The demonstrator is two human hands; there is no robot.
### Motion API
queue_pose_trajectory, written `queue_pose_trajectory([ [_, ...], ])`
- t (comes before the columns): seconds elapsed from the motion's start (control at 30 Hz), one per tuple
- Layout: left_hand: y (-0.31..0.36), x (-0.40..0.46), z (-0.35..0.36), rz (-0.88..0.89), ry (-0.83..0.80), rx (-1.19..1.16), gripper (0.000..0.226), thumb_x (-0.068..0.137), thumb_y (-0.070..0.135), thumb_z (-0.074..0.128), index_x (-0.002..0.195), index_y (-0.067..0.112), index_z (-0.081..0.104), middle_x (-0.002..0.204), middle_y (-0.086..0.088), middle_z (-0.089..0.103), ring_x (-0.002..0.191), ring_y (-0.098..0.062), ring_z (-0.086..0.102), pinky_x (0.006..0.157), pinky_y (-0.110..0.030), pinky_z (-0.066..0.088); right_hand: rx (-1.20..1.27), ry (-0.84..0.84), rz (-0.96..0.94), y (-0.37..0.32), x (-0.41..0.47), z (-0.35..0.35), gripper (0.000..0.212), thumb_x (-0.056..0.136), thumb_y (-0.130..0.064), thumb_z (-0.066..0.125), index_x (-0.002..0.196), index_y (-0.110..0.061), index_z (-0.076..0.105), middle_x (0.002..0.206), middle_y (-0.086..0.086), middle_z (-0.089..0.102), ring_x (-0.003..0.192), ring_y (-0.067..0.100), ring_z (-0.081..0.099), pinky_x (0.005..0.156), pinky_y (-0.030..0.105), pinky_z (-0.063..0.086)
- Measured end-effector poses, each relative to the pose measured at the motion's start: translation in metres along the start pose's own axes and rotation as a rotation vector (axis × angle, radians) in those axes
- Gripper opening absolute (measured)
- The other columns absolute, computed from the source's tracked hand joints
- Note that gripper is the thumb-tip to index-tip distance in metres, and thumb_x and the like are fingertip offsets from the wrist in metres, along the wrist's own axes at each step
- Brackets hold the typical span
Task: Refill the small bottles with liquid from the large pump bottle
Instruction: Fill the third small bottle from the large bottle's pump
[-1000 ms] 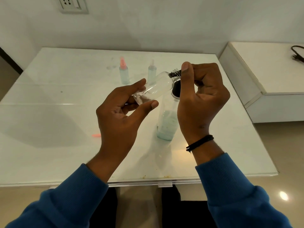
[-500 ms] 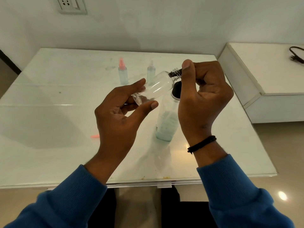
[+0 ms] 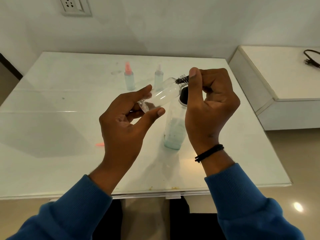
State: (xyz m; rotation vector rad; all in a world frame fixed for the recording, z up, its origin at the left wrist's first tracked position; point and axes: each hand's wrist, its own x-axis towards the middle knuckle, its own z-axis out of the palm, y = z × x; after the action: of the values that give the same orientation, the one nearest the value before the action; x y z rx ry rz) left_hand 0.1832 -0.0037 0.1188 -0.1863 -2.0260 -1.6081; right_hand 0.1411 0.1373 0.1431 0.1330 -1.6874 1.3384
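Left fingers curl round tilted small bottle base; right fingers pinch its threaded neck.

bench: white, glossy top
far side: pink-capped bottle, clear-capped bottle, both upright
nearer: large bottle standing
left of it: pink cap lying flat

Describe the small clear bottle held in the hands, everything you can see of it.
The small clear bottle looks like transparent plastic, round-bodied, and apparently empty. It is held above the table, tilted, base toward the person and neck up and away. The left hand pinches its base end between thumb and fingers. The right hand grips at its dark ribbed neck, hiding any cap.
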Motion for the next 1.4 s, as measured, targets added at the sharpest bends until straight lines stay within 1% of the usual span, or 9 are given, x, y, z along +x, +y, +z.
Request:
queue_pose_trajectory([
  [0.13, 0.0007, 0.0000, 0.0009, 0.005, 0.005, 0.016, 0.045, 0.083, 0.019, 0.085, 0.125, 0.017, 0.067, 0.114, 0.004, 0.072, 0.104, -0.017, 0.072, 0.087, -0.019, 0.057, -0.001, -0.003, -0.009, -0.0010, 0.0023, -0.0004, 0.018, 0.095, -0.006, 0.067, 0.076, -0.008, 0.066, 0.075, -0.009, 0.057, 0.071, 0.006, 0.056, 0.068, 0.019, 0.047],
  [0.3, -0.0004, -0.0002, 0.0010, -0.008, 0.001, -0.007, 0.045, 0.084, 0.019, 0.085, 0.125, 0.016, 0.068, 0.115, 0.001, 0.073, 0.103, -0.023, 0.073, 0.089, -0.026, 0.059, 0.013, 0.000, 0.008, -0.0001, 0.0008, -0.0004, 0.019, 0.095, -0.004, 0.068, 0.076, -0.006, 0.066, 0.075, -0.006, 0.058, 0.071, 0.009, 0.056, 0.067, 0.020, 0.047],
  [0.47, 0.0001, -0.0002, 0.0005, 0.002, 0.007, 0.018, 0.046, 0.084, 0.019, 0.085, 0.126, 0.013, 0.068, 0.115, 0.000, 0.073, 0.103, -0.021, 0.072, 0.089, -0.022, 0.058, 0.018, -0.002, 0.011, 0.0004, 0.0009, 0.0003, 0.019, 0.095, -0.004, 0.068, 0.076, -0.008, 0.065, 0.075, -0.009, 0.057, 0.071, 0.007, 0.056, 0.067, 0.021, 0.048],
  [0.67, -0.0003, -0.0004, 0.0016, 0.000, 0.001, 0.009, 0.045, 0.084, 0.018, 0.084, 0.126, 0.013, 0.068, 0.115, -0.002, 0.074, 0.102, -0.023, 0.073, 0.090, -0.028, 0.060, 0.009, -0.001, -0.003, 0.0006, 0.0018, -0.0011, 0.020, 0.095, -0.003, 0.068, 0.076, -0.010, 0.065, 0.075, -0.010, 0.057, 0.070, 0.009, 0.057, 0.066, 0.023, 0.048],
  [0.83, 0.0008, 0.0002, 0.0017, -0.006, 0.012, 0.011, 0.046, 0.083, 0.017, 0.085, 0.126, 0.013, 0.068, 0.114, 0.004, 0.073, 0.103, -0.018, 0.072, 0.088, -0.020, 0.058, 0.011, -0.013, -0.004, -0.0013, 0.0042, -0.0011, 0.022, 0.095, -0.004, 0.067, 0.075, -0.012, 0.064, 0.073, -0.011, 0.057, 0.070, 0.008, 0.056, 0.066, 0.023, 0.047],
  [0.97, 0.0010, 0.0001, 0.0020, 0.006, -0.010, -0.017, 0.046, 0.084, 0.016, 0.085, 0.126, 0.011, 0.068, 0.114, -0.002, 0.073, 0.104, -0.023, 0.072, 0.090, -0.027, 0.059, -0.001, -0.001, 0.000, 0.0012, 0.0070, -0.0041, 0.026, 0.095, -0.004, 0.068, 0.069, -0.006, 0.064, 0.070, -0.003, 0.058, 0.067, 0.011, 0.056, 0.065, 0.023, 0.045],
  [1.13, 0.0004, 0.0002, 0.0001, -0.008, 0.010, 0.007, 0.046, 0.084, 0.019, 0.085, 0.126, 0.012, 0.069, 0.115, 0.001, 0.073, 0.105, -0.018, 0.072, 0.089, -0.022, 0.058, 0.009, -0.006, -0.002, 0.0000, 0.0010, -0.0001, 0.021, 0.095, -0.004, 0.067, 0.076, -0.013, 0.064, 0.075, -0.011, 0.058, 0.071, 0.008, 0.057, 0.066, 0.024, 0.048],
  [1.23, 0.0015, -0.0001, 0.0006, -0.009, 0.006, -0.009, 0.046, 0.083, 0.018, 0.085, 0.125, 0.015, 0.068, 0.114, 0.004, 0.073, 0.104, -0.015, 0.072, 0.088, -0.021, 0.058, 0.016, -0.010, -0.008, -0.0021, 0.0033, -0.0012, 0.021, 0.095, -0.005, 0.067, 0.076, -0.012, 0.064, 0.074, -0.009, 0.057, 0.070, 0.010, 0.057, 0.067, 0.022, 0.047],
  [1.4, 0.0015, 0.0003, 0.0001, 0.007, -0.005, -0.003, 0.045, 0.084, 0.017, 0.085, 0.126, 0.013, 0.068, 0.114, 0.000, 0.073, 0.103, -0.021, 0.072, 0.089, -0.024, 0.058, 0.001, -0.013, -0.010, -0.0014, 0.0030, -0.0028, 0.021, 0.095, -0.005, 0.068, 0.076, -0.014, 0.064, 0.073, -0.007, 0.058, 0.070, 0.012, 0.057, 0.065, 0.026, 0.048],
])
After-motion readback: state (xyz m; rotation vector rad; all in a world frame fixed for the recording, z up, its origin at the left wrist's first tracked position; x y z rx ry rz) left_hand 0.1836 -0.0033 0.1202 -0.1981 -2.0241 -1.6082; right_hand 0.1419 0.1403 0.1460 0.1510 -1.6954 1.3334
